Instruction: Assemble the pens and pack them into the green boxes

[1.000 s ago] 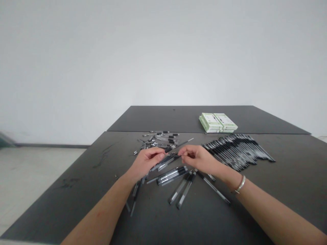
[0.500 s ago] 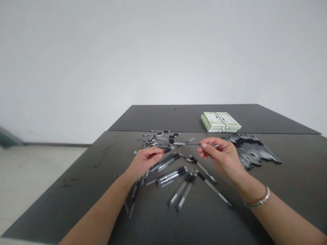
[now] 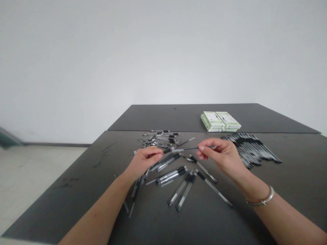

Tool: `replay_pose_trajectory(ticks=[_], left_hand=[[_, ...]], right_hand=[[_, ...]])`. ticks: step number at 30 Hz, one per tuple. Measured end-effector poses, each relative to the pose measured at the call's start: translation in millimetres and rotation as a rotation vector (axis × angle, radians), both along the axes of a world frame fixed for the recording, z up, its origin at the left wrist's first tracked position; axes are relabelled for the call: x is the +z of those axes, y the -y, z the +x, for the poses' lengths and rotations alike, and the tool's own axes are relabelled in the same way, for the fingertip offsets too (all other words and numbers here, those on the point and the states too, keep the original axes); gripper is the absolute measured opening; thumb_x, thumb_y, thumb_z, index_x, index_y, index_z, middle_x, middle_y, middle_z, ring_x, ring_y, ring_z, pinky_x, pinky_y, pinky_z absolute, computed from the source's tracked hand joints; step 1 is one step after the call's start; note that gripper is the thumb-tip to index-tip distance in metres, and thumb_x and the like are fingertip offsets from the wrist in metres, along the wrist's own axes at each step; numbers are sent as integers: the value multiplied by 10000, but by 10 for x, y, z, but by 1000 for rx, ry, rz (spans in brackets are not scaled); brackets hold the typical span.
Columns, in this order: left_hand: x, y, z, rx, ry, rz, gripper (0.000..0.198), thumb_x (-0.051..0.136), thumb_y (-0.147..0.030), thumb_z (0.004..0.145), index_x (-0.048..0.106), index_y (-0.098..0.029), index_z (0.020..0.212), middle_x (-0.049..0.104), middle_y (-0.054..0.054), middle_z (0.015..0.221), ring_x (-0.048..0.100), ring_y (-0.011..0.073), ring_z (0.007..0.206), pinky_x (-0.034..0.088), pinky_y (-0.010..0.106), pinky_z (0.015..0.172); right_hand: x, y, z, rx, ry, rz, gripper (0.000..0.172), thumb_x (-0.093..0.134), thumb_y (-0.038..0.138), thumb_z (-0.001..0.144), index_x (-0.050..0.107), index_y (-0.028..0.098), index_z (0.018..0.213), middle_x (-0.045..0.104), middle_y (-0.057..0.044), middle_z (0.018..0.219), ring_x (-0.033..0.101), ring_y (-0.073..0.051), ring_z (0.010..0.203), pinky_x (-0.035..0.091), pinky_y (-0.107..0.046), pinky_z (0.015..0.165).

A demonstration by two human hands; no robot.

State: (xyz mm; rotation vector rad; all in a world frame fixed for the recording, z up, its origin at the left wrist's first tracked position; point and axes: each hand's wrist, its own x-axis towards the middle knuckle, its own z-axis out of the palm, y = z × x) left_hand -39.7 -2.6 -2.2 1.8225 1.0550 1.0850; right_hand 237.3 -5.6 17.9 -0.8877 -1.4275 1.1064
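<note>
My left hand is closed on a pen barrel; its black grip end sticks out past the fingertips, and the rest is hidden in the hand. Between the thumb and fingers of my right hand is a thin pen refill, dark with a pale end pointing left. That pale end meets the open tip of the barrel; whether it is inside, I cannot tell. Beneath my hands lie several clear pen barrels with black grips and a jumble of loose pen parts.
Right of my right hand, many pens lie side by side in a row. White and green boxes are stacked farther back on the dark table. Single pens lie in front, and a pale wall stands behind.
My right hand has brought the refill's pale end slightly down and left, against the barrel's tip. My left hand has stayed almost in place.
</note>
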Motion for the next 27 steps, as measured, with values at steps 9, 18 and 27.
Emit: replay_pose_trajectory(ticks=[9,18,27], left_hand=[[3,-3,-12,-10,-16,5,191,632,-318,834,736,-160,804,640,30,795,552,145,736,430,275,727],[42,2,-17,-10,-103,29,169,629,-277,824,746,-156,810,639,37,779,559,145,723,415,258,684],[29,2,-8,-28,-165,36,181,614,-280,834,751,-161,833,641,44,796,569,154,746,419,261,693]], right_hand=[[47,-1,26,-23,18,-2,185,789,353,721,723,188,773,720,-37,646,650,-133,530,511,-229,479],[188,40,18,-68,136,16,247,800,415,667,720,184,702,709,-36,587,648,-145,501,536,-240,478],[142,31,39,-45,236,47,228,768,393,706,715,173,729,705,-38,601,652,-150,529,544,-247,513]])
